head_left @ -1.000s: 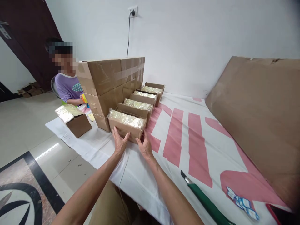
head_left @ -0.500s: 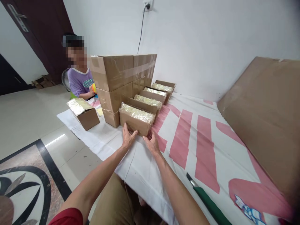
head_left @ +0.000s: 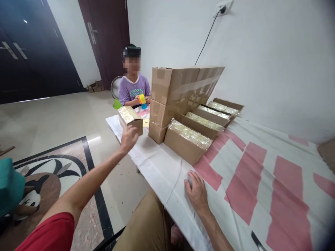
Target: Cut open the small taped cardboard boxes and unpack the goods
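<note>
My left hand is stretched out to the left with its fingers loosely bent. It overlaps the near side of a small cardboard box that has a pale, shiny filling at the top; whether they touch I cannot tell. On the white and pink cloth rests my right hand, empty, fingers slightly curled and apart. Just beyond it stands an open cardboard box filled with clear-wrapped, pale yellowish packs. Several similar filled boxes line up behind that one.
Taped cardboard boxes are stacked beside the open row. Across the table sits a person in a purple shirt, holding a yellow and blue object. A utility knife lies partly visible at the lower right. A cable hangs down the wall.
Both hands have let go of the nearest open box. The left has moved left to the separate box, while the right has drawn back onto the cloth. My view has turned left.
</note>
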Tool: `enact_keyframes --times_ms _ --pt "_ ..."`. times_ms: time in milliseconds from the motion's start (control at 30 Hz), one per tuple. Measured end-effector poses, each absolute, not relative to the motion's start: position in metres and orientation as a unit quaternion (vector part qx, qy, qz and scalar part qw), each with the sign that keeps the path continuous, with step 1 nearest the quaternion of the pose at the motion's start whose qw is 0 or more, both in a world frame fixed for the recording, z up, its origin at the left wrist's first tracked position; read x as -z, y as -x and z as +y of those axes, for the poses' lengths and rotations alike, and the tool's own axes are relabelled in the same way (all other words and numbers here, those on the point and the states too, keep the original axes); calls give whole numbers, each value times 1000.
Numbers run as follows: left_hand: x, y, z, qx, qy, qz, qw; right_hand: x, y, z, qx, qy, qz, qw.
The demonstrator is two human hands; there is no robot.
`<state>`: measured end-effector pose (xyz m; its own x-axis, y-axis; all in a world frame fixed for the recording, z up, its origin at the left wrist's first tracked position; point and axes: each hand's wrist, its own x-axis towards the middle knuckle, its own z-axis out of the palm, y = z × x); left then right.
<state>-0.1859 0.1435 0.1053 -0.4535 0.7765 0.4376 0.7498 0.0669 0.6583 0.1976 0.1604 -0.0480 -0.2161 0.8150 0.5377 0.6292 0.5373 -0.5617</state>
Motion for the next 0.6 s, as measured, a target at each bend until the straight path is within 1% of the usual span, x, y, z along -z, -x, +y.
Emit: enact_keyframes --times_ms 100,200,267,433,600 --pt "-137 229 176 -404 -487 773 -47 50 -201 163 -81 466 -781 408" --pt "-146 238 197 -347 -488 798 -63 51 -203 163 -51 465 -790 396" --pt "-147 237 203 -309 -497 808 -63 50 -203 161 -55 471 -786 397" --pt "-156 242 195 -233 -514 822 -77 47 -201 159 -92 483 -770 407" --pt "-170 230 162 -176 -550 809 -108 41 -196 161 -127 484 -749 435"
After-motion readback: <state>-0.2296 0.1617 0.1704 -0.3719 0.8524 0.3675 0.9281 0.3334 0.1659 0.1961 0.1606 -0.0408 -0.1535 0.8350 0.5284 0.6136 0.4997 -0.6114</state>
